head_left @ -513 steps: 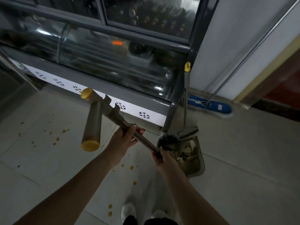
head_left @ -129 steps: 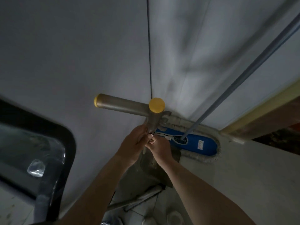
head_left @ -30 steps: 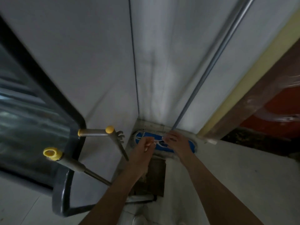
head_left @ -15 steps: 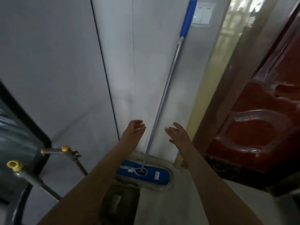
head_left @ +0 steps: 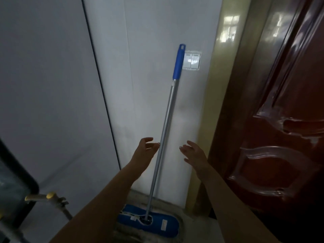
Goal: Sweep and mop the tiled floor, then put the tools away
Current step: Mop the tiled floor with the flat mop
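**Mop** [head_left: 164,135]: stands between my hands and leans on the wall [head_left: 145,76]. Its long axis is near upright, the top tipped slightly to my right. The blue grip [head_left: 178,62] is high above both hands, beside the light switch [head_left: 192,60]. The blue mop head [head_left: 157,223] lies flat on the floor below them, at the foot of the wall.

**Left hand** [head_left: 144,152]: open, fingers relaxed, holding nothing. Its fingertips are just beside the shaft and apart from it. This is the nearer hand.

**Right hand** [head_left: 193,153]: open, palm turned inward, empty. It is near the shaft on the other side, with a wider gap.

**Judgement:** the mop is not yet gripped. A short inward closing of the left hand should take the shaft.

**Room:** the door frame [head_left: 219,102] and the dark red door [head_left: 284,128] crowd my right hand. A yellow-capped tool handle [head_left: 50,196] and a dark cabinet corner [head_left: 21,179] sit low to my left. The freest way out appears to be straight back toward me.
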Demonstrator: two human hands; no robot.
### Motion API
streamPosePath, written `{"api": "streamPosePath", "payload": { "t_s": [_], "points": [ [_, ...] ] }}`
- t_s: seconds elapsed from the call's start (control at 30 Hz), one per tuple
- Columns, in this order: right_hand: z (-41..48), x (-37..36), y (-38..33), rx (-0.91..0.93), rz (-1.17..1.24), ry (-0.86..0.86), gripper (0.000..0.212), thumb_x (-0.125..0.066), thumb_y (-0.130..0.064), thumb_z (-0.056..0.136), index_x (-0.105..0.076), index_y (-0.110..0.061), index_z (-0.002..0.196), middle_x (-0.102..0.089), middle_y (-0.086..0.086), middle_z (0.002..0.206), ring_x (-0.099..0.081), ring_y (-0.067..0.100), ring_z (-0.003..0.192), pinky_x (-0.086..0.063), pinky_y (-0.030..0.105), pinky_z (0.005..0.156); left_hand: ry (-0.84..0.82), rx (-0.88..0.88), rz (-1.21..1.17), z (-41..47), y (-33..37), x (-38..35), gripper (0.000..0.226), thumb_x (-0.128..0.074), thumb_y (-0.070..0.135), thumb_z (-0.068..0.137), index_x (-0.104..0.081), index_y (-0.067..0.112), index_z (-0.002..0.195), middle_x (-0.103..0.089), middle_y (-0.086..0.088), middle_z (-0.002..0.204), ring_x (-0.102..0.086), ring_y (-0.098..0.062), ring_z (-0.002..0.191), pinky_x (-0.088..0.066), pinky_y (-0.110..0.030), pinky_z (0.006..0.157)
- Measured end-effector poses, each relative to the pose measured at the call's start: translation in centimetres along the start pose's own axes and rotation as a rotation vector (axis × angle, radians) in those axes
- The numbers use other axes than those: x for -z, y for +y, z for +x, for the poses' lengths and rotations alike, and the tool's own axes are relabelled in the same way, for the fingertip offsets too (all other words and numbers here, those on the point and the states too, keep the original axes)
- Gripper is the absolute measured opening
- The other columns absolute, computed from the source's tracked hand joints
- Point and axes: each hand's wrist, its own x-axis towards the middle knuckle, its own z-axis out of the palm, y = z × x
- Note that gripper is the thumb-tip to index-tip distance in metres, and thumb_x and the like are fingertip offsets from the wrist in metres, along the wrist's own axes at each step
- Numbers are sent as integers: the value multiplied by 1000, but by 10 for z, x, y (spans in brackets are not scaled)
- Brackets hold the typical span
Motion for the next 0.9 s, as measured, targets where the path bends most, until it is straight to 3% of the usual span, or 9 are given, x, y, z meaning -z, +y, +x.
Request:
{"api": "streamPosePath", "payload": {
  "t_s": [0.33, 0.57, 0.7, 0.8, 0.9],
  "points": [
    [130, -13, -50, 13, -31, 0, 55, -62, -22, 91, -40, -11, 140, -53, 8, 130, -51, 17, 111, -42, 39, 104, -1, -50, 42, 130, 7, -10, 40, -53, 31, 94, -44, 16, 130, -54, -2, 118, -53, -21, 113, -44, -41, 104],
    [233, -38, -76, 36, -114, 65, 61, -62, -34, 90, -39, -11, 142, -47, 5, 139, -49, 18, 123, -40, 40, 108, -30, -15, 85, 231, 4, -15, 44, -51, 32, 95, -42, 13, 134, -52, -8, 130, -51, -18, 110, -45, -34, 98],
    [263, -48, -81, 63, -152, 30, 35, -53, -41, 93, -56, -20, 121, -52, 2, 131, -50, 14, 114, -39, 40, 107, -42, 20, 169, 262, -2, -25, 49, -47, 39, 96, -40, 14, 138, -51, -6, 134, -51, -19, 114, -42, -29, 96],
    [283, -52, -81, 85, -131, -11, 34, -47, -41, 96, -56, -19, 121, -55, 3, 125, -51, 18, 119, -38, 40, 109, -64, 44, 210, 277, -10, -35, 47, -41, 39, 98, -41, 14, 138, -49, -6, 137, -48, -18, 122, -36, -25, 95],
    [294, -54, -77, 141, -101, -33, 21, -45, -39, 97, -59, -24, 95, -62, 3, 107, -58, 22, 111, -41, 40, 105, -92, 91, 224, 283, -18, -46, 43, -33, 37, 101, -45, 14, 135, -50, -8, 136, -46, -20, 122, -35, -28, 100]
  ]
}}
